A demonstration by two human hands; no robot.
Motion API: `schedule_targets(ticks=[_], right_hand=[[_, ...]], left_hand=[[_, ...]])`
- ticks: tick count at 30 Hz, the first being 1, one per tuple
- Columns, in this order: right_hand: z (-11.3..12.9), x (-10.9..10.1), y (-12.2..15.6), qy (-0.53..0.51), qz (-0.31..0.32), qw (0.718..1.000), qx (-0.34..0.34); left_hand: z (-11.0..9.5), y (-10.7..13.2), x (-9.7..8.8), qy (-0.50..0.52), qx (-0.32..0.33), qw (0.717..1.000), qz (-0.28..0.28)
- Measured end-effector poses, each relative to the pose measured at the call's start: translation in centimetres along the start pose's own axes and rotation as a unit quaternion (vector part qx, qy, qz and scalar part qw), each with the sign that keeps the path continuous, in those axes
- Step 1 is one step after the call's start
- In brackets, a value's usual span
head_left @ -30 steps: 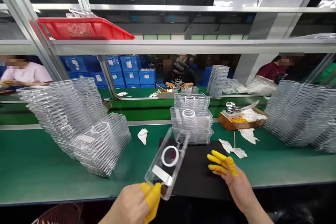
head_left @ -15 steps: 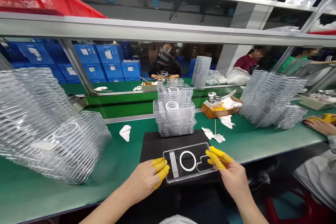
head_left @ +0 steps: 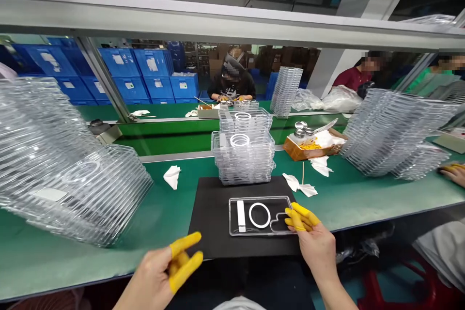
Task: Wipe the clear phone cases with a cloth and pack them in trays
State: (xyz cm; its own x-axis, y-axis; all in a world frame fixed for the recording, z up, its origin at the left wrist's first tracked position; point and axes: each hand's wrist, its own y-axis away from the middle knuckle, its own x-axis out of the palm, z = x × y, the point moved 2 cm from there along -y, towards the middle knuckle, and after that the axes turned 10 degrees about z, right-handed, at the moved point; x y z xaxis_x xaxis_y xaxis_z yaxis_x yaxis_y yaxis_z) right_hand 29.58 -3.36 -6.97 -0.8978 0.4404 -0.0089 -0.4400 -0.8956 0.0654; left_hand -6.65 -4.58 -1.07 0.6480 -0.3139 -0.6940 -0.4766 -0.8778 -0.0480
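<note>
Showing a clear plastic case [head_left: 254, 216] lying flat on a black work mat [head_left: 210, 223], with a white ring and a white bar inside it. The case sits toward the mat's right side, close to the front edge, with open mat to its left. A tall stack of clear cases [head_left: 243, 152] stands just behind it near the mat's far edge.

Right hand [head_left: 314, 244]: yellow-capped fingers [head_left: 300, 216] are bunched together against the case's right end; whether they clamp it cannot be told. Left hand [head_left: 158, 273]: raised near the mat's front-left corner, apart from the case, its yellow-capped fingers [head_left: 183, 244] spread and holding nothing.

Green workbench [head_left: 348, 203]: a large leaning stack of cases [head_left: 61, 174] lies left of the mat and another [head_left: 394, 135] lies right. White tissues [head_left: 172, 177] lie beside the mat, and a cardboard tray [head_left: 294, 150] holds metal parts. A co-worker's hand [head_left: 452, 173] enters at the right edge. Across the line, a co-worker [head_left: 232, 82] sits before blue crates [head_left: 148, 75].
</note>
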Motion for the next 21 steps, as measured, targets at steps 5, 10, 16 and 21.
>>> schedule_targets(ticks=[5,10,16,21], right_hand=[[0.2,0.0,-0.3,-0.001,0.007,1.0,0.008],[0.6,0.3,-0.8,0.023,0.019,1.0,-0.007],[0.4,-0.1,-1.5,0.079,0.033,0.996,0.007],[-1.5,-1.9,-3.4,0.311,0.006,0.941,-0.134]], left_hand=[[-2.2,-3.2,1.9,-0.053,0.106,0.993,0.001],[-3.7,-0.8,1.4,0.033,0.109,0.988,0.101],[0.9,-5.4,-0.4,-0.075,-0.052,0.994,-0.055],[5.5,-9.1,-2.4,-0.147,-0.207,0.952,-0.169]])
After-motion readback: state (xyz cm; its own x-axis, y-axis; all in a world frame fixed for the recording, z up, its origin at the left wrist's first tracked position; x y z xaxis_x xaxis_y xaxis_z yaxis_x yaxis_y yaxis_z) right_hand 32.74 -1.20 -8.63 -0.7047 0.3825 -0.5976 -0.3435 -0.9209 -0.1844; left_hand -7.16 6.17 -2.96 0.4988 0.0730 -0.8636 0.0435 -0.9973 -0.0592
